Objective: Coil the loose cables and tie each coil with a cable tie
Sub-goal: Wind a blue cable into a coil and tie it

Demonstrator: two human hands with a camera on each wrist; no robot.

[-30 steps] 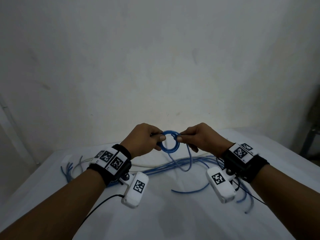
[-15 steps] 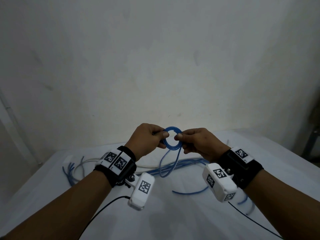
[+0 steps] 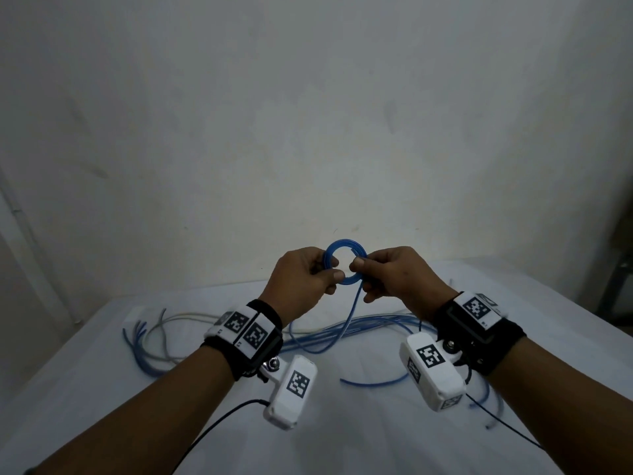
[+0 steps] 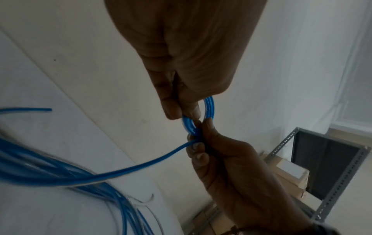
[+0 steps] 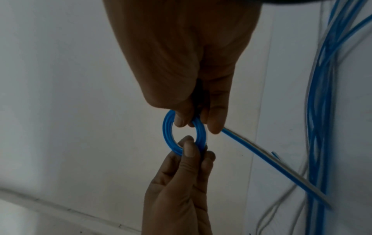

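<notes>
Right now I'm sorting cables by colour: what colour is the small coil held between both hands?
Blue. The coil shows best in the right wrist view.

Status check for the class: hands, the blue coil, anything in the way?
Left hand and right hand both pinch the blue coil, held above the table. Its tail trails to the loose cables. No cable tie visible. Nothing obstructing.

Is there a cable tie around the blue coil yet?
No: in the head view the blue coil shows only bare blue turns, pinched by the left hand and right hand, with nothing wrapped round it.
</notes>
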